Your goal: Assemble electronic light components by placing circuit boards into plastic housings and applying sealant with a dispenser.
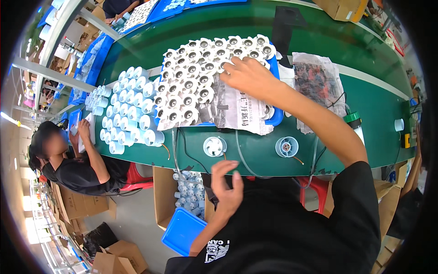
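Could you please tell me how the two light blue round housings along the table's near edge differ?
The left housing has a white fan wheel inside, whereas the right housing has none, leaving its dark, coppery centre exposed. The left housing is close to the left hand; the right housing is farther from it. Both are light blue and face upward.

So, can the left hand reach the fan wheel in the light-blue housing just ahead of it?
Probably yes: the left hand looks empty and close, and nothing covers that white fan wheel.
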`<action>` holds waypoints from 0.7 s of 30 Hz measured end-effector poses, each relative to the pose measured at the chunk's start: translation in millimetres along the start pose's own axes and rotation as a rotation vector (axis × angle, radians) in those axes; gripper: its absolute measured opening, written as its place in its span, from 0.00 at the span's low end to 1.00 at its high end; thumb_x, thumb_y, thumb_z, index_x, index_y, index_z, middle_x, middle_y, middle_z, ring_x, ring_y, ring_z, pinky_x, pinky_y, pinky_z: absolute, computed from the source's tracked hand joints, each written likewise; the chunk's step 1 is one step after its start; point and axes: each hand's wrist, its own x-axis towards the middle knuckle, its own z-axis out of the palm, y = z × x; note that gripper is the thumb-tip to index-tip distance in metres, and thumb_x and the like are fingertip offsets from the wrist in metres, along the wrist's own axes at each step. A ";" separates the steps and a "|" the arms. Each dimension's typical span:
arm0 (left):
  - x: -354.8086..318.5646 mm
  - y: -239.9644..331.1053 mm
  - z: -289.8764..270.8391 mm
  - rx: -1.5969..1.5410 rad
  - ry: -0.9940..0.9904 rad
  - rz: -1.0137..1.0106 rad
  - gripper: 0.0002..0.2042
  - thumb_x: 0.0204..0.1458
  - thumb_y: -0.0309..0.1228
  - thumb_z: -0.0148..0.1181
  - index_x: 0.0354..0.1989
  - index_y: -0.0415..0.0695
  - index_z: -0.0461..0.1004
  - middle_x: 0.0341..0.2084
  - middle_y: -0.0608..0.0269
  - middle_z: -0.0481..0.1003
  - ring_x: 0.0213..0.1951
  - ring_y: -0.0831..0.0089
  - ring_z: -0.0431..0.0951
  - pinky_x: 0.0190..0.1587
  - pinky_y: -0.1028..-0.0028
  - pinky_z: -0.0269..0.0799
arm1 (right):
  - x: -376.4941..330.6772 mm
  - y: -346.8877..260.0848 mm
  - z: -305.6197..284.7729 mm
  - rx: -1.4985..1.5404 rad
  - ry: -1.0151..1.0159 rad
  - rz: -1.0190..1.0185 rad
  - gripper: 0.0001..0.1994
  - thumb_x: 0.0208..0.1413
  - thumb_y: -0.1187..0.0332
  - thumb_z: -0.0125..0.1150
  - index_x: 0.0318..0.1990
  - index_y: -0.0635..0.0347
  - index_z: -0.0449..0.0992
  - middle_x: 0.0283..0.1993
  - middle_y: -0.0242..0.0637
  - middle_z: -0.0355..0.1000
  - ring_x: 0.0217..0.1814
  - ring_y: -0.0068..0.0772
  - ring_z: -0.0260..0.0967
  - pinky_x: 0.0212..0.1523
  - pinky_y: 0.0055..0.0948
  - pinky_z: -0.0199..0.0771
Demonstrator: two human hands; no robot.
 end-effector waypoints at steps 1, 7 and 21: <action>-1.0 0.7 7.1 0.047 -0.069 0.041 0.11 0.48 0.17 0.57 0.41 0.38 0.74 0.40 0.53 0.76 0.45 0.58 0.74 0.52 0.64 0.69 | 0.1 2.0 2.5 0.006 0.003 -0.012 0.07 0.41 0.72 0.63 0.31 0.56 0.75 0.34 0.31 0.69 0.42 0.31 0.71 0.34 0.29 0.75; 8.7 -4.3 46.9 0.135 -0.300 0.132 0.17 0.46 0.23 0.66 0.46 0.40 0.75 0.42 0.54 0.75 0.50 0.54 0.73 0.54 0.60 0.66 | -34.0 18.7 -12.3 0.030 0.138 -0.149 0.06 0.42 0.71 0.60 0.29 0.59 0.72 0.32 0.32 0.66 0.38 0.30 0.68 0.37 0.28 0.72; 22.1 -14.6 83.2 0.499 -0.578 0.149 0.33 0.43 0.42 0.72 0.59 0.50 0.69 0.52 0.67 0.72 0.56 0.61 0.66 0.65 0.45 0.47 | -193.2 -100.1 -92.6 1.571 0.097 1.546 0.07 0.60 0.71 0.63 0.37 0.67 0.75 0.27 0.25 0.71 0.26 0.11 0.62 0.25 0.16 0.61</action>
